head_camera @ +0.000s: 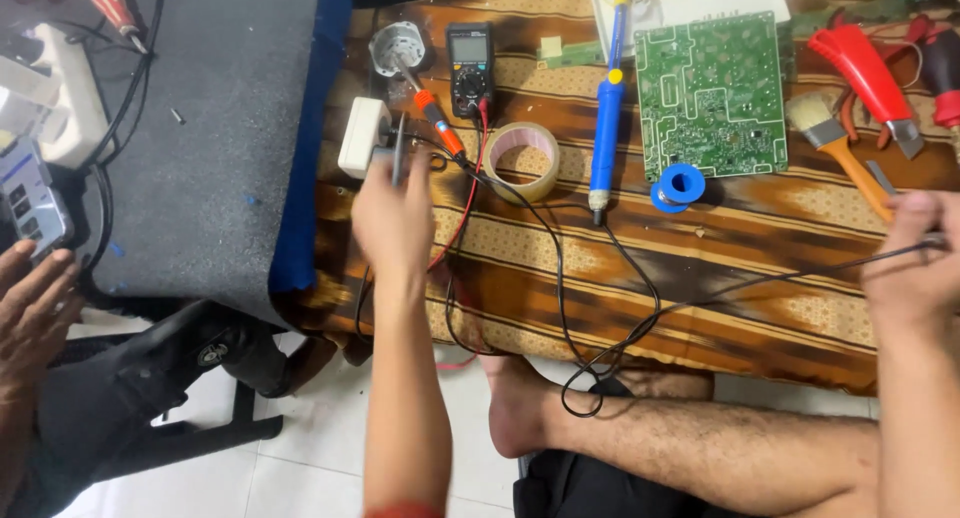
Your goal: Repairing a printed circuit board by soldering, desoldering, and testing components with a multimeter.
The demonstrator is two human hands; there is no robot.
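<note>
Seen from the head camera, a person is sitting at a low table covered in a brown and gold striped cloth [760, 308], one bare leg folded beneath its edge. The left hand [393, 221] is reaching forward, its fingers closed together around a thin dark metal tool [399, 148] that is sticking up past the knuckles; the motion blur is hiding exactly what kind of tool it is. Just beyond that hand a white plastic plug adapter [362, 136] is lying, and just to its right an orange-handled soldering iron [438, 123] is slanting toward a round metal stand [397, 46]. A black digital multimeter [469, 68] is sitting farther out, its red and black leads trailing back past the hand. A roll of beige tape [522, 159] is resting to the right of the hand, with a blue and yellow solder sucker [606, 108] beyond it.

The right hand [915, 258] is hovering at the picture's far edge, fingers pinched shut on a thin black cable [760, 278] that is running leftward across the cloth. Ahead of this hand a wooden-handled paintbrush [838, 143] is lying, with red-handled pliers [868, 73] farther out. Well to its left a green printed circuit board [710, 93] is lying flat, a small blue spool of solder [680, 187] touching its near edge.

At the far left, another person's hand [35, 308] is resting beside a grey padded bench [220, 128].
</note>
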